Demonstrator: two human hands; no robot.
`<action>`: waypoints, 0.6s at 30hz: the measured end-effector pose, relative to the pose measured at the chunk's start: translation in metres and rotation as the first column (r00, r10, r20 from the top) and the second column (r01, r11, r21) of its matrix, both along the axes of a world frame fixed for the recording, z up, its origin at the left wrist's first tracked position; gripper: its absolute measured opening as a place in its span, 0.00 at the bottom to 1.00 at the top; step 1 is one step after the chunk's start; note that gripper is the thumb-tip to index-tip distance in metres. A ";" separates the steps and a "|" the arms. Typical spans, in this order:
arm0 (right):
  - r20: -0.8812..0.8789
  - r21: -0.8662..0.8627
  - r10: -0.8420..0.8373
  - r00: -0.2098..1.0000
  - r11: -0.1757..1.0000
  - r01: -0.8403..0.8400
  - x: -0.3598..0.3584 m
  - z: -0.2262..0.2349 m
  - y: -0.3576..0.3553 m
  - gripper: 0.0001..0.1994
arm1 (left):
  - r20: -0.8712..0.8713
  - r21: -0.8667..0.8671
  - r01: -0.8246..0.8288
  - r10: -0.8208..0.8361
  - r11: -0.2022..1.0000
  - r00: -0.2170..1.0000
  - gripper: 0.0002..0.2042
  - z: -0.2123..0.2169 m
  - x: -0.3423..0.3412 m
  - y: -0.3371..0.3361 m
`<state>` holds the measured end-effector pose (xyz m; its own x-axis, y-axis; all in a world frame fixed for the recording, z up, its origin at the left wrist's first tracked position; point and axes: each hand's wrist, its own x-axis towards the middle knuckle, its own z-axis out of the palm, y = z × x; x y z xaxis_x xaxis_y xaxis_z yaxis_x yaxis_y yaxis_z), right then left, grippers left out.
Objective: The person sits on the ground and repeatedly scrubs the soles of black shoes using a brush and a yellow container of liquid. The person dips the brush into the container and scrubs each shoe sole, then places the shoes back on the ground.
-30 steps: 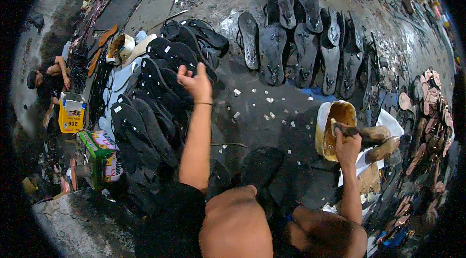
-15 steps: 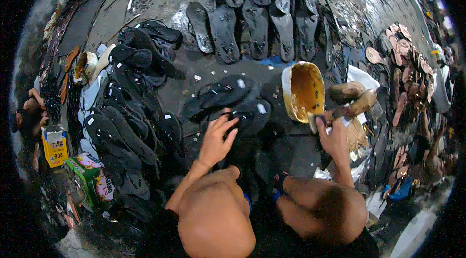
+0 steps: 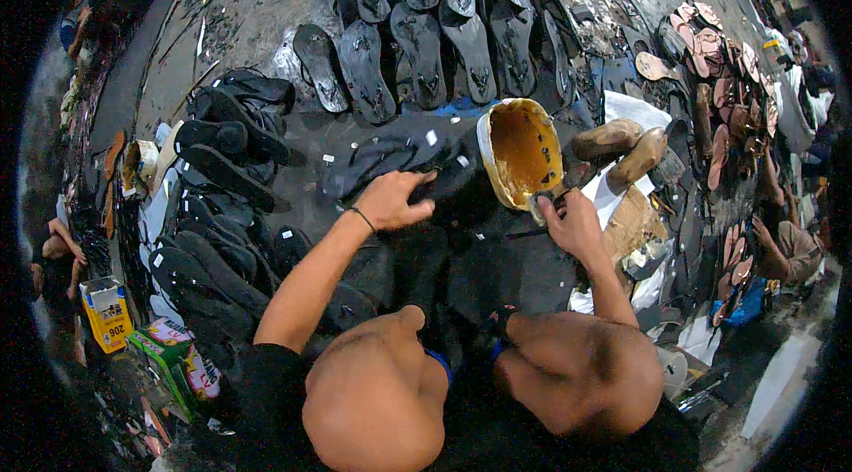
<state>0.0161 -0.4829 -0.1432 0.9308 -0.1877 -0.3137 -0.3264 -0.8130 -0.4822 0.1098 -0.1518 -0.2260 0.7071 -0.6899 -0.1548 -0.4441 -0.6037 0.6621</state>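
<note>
A pair of black flip-flops with white labels lies on the dark work surface in front of me, partly blurred. My left hand is over the near side of the pair, its index finger stretched out and thumb apart. Whether the fingertips touch a strap is unclear. To the right stands an oval tub with a crusted pale rim and amber, glue-like stuff inside. My right hand pinches a short brush at the tub's near rim; the brush is mostly hidden by the fingers and rim.
Black soles stand in rows at the back. Piled black flip-flops lie left, near a yellow box and a green box. Two brown foot-shaped forms lie right of the tub. Pink soles and other people flank the area.
My view has shifted, so most things sit further left in the picture. My left hand has moved away from the near flip-flop's strap, its arm reaching further forward. The right hand remains at the tub's rim.
</note>
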 end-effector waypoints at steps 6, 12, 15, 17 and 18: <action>0.118 -0.034 -0.049 0.992 0.998 0.053 -0.018 -0.006 -0.014 0.18 | -0.539 -0.038 -0.213 0.160 0.976 0.827 0.25 0.043 -0.054 0.017; 0.019 -0.079 0.075 0.997 0.994 -0.074 -0.001 0.009 0.000 0.24 | -0.125 -0.168 0.141 -0.163 0.976 0.979 0.26 0.009 -0.133 0.012; -0.186 -0.064 0.192 0.964 0.976 -0.206 -0.007 -0.009 -0.035 0.22 | -0.030 -0.163 0.433 -0.443 0.887 0.896 0.27 -0.013 -0.120 -0.011; -0.172 0.331 0.102 0.980 0.943 -0.040 0.009 0.003 -0.042 0.22 | -0.077 -0.073 0.491 -0.496 0.868 0.865 0.30 -0.003 -0.114 -0.019; -0.185 0.510 0.050 0.981 0.858 0.052 0.012 0.013 -0.042 0.22 | -0.048 -0.013 0.512 -0.512 0.859 0.858 0.32 0.004 -0.111 -0.029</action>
